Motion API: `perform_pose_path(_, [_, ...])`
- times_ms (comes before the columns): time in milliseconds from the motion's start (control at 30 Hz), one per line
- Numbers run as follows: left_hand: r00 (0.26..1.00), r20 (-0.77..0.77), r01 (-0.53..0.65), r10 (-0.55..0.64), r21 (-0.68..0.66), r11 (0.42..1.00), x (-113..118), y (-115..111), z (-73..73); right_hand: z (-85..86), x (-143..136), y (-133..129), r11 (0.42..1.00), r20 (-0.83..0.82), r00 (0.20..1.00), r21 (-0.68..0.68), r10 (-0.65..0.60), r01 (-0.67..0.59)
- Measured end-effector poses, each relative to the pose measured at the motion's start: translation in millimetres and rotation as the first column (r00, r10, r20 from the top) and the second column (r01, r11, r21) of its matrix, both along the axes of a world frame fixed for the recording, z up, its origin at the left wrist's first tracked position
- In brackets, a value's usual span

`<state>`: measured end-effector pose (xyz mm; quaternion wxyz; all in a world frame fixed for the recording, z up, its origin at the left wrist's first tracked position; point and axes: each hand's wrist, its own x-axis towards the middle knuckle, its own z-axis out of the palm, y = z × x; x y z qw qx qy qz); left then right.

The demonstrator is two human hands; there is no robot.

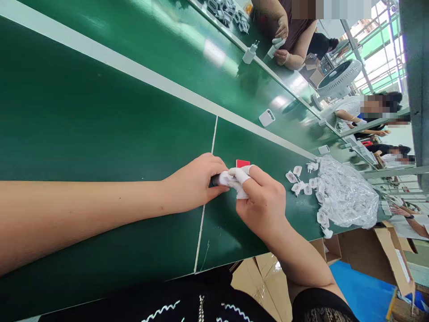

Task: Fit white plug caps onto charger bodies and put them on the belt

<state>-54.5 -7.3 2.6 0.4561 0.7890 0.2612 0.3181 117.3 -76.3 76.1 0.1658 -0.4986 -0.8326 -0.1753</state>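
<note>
Over the green bench, my two hands meet at one small workpiece. My left hand (pixel 209 176) is closed, thumb and fingers pinching a dark grey piece (pixel 215 180). Against that piece is a small white plastic part (pixel 224 178), which my right hand (pixel 263 194) grips with fingers in white finger covers. My fingers hide most of both parts, so I cannot tell how they join. Just beyond my right fingertips lies a flat red block (pixel 242 163). Several loose white plug parts (pixel 301 183) are spread on the bench to the right.
A clear plastic bag (pixel 348 192) of white parts lies at the bench's right end. Across a pale strip (pixel 167 87), a white charger (pixel 267 117) and a plug adapter (pixel 250 52) rest on the green belt. Opposite, a co-worker's hands (pixel 281 44) hold a white part. Cardboard boxes (pixel 368 255) stand below.
</note>
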Motion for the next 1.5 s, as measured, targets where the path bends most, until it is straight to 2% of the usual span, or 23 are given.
perform_pose_path(333, [1.000, 0.001, -0.027, 0.027, -0.003, 1.000, 0.6, -1.8, -1.0, 4.0, -7.2, 1.2, 0.998, 0.037, 0.998, -0.020, -0.060, 0.061])
perform_pose_path(500, [0.999, -0.020, -0.046, 0.046, -0.023, 0.999, 3.5, -3.1, -0.2, -6.6, -5.7, -1.6, 0.994, -0.070, 0.991, -0.018, -0.113, 0.112])
perform_pose_path(600, [0.997, -0.041, -0.062, 0.059, -0.055, 0.997, 4.8, -5.5, 3.5, -16.4, -1.2, -0.8, 0.988, -0.183, 0.973, -0.089, -0.140, 0.126])
perform_pose_path(667, [0.996, -0.061, -0.065, 0.060, -0.078, 0.995, 4.1, -7.8, 6.9, -21.7, 4.4, 3.1, 0.973, -0.344, 0.924, -0.208, -0.166, 0.098])
perform_pose_path(700, [0.996, -0.073, -0.065, 0.059, -0.091, 0.994, 3.2, -9.2, 8.5, -23.4, 8.4, 5.8, 0.956, -0.456, 0.869, -0.288, -0.190, 0.058])
perform_pose_path(767, [0.994, -0.080, -0.087, 0.078, -0.118, 0.989, 1.1, -12.0, 11.2, -24.5, 18.5, 12.1, 0.908, -0.664, 0.698, -0.416, -0.267, -0.048])
perform_pose_path(800, [0.992, -0.067, -0.116, 0.108, -0.131, 0.985, 0.1, -12.9, 11.9, -24.2, 24.4, 15.3, 0.892, -0.721, 0.624, -0.445, -0.302, -0.082])
perform_pose_path(833, [0.988, -0.047, -0.152, 0.147, -0.144, 0.978, -0.8, -13.1, 12.1, -23.6, 30.5, 18.3, 0.885, -0.737, 0.594, -0.458, -0.323, -0.086])
perform_pose_path(867, [0.982, -0.021, -0.189, 0.188, -0.155, 0.970, -1.5, -12.4, 11.9, -23.0, 36.2, 21.1, 0.884, -0.716, 0.613, -0.464, -0.334, -0.059])
perform_pose_path(933, [0.966, 0.046, -0.243, 0.256, -0.187, 0.952, -2.4, -8.5, 10.3, -23.0, 45.3, 25.8, 0.869, -0.580, 0.734, -0.494, -0.354, 0.029])
perform_pose_path(1000, [0.947, 0.118, -0.269, 0.298, -0.211, 0.940, -3.1, -2.8, 8.2, -25.6, 50.0, 29.4, 0.824, -0.408, 0.835, -0.559, -0.370, 0.092])
perform_pose_path(1067, [0.930, 0.167, -0.294, 0.326, -0.191, 0.936, -4.4, 2.2, 7.3, -30.3, 50.6, 32.1, 0.785, -0.307, 0.875, -0.607, -0.374, 0.122])
perform_pose_path(1233, [0.930, 0.134, -0.332, 0.342, -0.094, 0.939, -7.9, 6.9, 10.9, -38.8, 45.6, 34.4, 0.783, -0.289, 0.874, -0.604, -0.390, 0.150])
perform_pose_path(1400, [0.933, 0.084, -0.343, 0.351, -0.096, 0.934, -8.4, 6.1, 9.1, -36.8, 42.0, 31.3, 0.785, -0.249, 0.880, -0.588, -0.405, 0.195])
perform_pose_path(1500, [0.937, 0.103, -0.321, 0.333, -0.116, 0.940, -8.1, 5.0, 6.3, -36.1, 40.6, 29.5, 0.807, -0.312, 0.870, -0.571, -0.382, 0.150])
